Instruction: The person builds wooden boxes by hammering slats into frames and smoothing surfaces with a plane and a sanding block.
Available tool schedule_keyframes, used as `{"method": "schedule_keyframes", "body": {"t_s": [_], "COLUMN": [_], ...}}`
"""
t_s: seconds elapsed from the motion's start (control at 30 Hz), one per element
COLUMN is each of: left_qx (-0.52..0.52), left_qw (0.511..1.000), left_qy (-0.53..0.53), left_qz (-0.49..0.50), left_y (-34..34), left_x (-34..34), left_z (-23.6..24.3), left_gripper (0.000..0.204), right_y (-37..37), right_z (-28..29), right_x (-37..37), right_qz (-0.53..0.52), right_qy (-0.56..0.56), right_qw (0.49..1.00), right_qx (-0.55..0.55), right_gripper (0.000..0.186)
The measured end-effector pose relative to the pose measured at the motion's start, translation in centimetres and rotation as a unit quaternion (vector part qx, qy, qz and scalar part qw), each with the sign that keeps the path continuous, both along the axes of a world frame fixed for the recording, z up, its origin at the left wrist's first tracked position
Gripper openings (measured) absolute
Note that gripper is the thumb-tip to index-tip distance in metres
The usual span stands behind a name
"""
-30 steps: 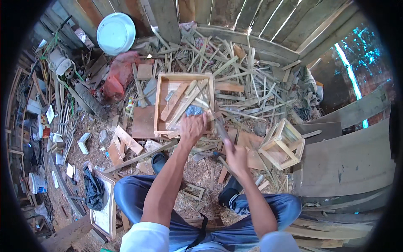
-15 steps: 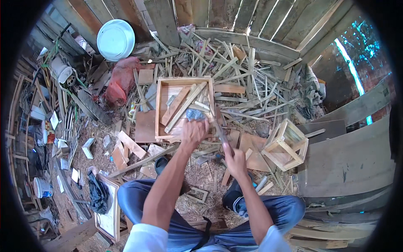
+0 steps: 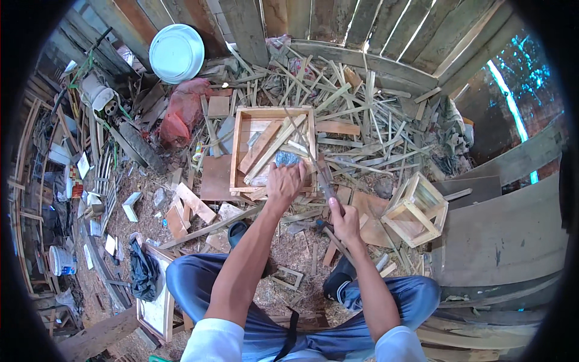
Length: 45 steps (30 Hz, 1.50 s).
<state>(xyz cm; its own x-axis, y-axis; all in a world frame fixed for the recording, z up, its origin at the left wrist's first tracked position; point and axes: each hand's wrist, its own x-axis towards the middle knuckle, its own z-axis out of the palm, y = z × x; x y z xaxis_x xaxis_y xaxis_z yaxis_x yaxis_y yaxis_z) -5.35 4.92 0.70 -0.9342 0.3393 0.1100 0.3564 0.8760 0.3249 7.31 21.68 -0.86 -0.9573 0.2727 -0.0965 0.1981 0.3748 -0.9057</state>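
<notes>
Against the frames just before, the change was slight. The right hand (image 3: 345, 222) had come a little nearer the wooden tray (image 3: 233, 151), and its long thin tool (image 3: 325, 181) now reached further along the tray's right side. The left hand (image 3: 285, 186) had kept its place. In the inspector's judgement, the work stayed at the tray's near right corner, the tool being shifted and the left hand steadying.

The right hand was clamped on the tool's near end. The left hand's fingers were curled at the tray's near edge; whether they gripped anything could not be told. The tray lay on the floor ahead of the person, between the feet and the scrap heap.

Count: one tray, holding one blue-grey bundle (image 3: 287, 158) just beyond the left hand, one broad board (image 3: 260, 146) and at least two narrower strips. To the right stood one box-shaped frame (image 3: 423, 219); one small flat frame (image 3: 299, 281) lay between the feet. Beyond were one pale basin (image 3: 177, 54) and one red sack (image 3: 181, 111). The strips in the scrap heap (image 3: 362, 130) were too tangled to count.
</notes>
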Motion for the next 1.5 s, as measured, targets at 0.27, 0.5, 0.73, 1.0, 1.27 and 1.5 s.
{"method": "schedule_keyframes", "body": {"t_s": [0.27, 0.5, 0.73, 1.0, 1.27, 1.5], "left_qx": [-0.026, -0.004, 0.003, 0.025, -0.013, 0.008], "left_qw": [0.999, 1.000, 1.000, 1.000, 0.998, 1.000], "left_qy": [-0.034, -0.006, 0.017, 0.010, 0.060, -0.023], "left_qz": [-0.010, 0.009, -0.013, 0.000, -0.012, -0.004], "left_y": [0.2, -0.6, 0.3, -0.2, -0.7, 0.4], "left_x": [-0.7, -0.9, -0.5, -1.1, -0.5, -0.9], "left_z": [1.0, -0.6, -0.7, -0.9, -0.7, 0.1], "left_gripper": [0.054, 0.058, 0.055, 0.054, 0.052, 0.059], "right_y": [-0.7, 0.6, 0.1, 2.0, 0.6, 1.5], "right_z": [-2.2, 9.4, 12.0, -1.1, 7.7, 13.4], "right_x": [0.6, 6.6, 5.6, 5.3, 6.2, 9.6], "right_qz": [-0.029, 0.006, -0.015, 0.004, 0.013, 0.009], "right_qy": [0.000, -0.110, -0.161, -0.045, -0.109, -0.170], "right_qw": [0.999, 0.994, 0.984, 0.998, 0.994, 0.981], "right_qx": [-0.040, 0.022, 0.073, -0.037, 0.016, 0.092], "right_gripper": [0.059, 0.058, 0.056, 0.052, 0.053, 0.055]}}
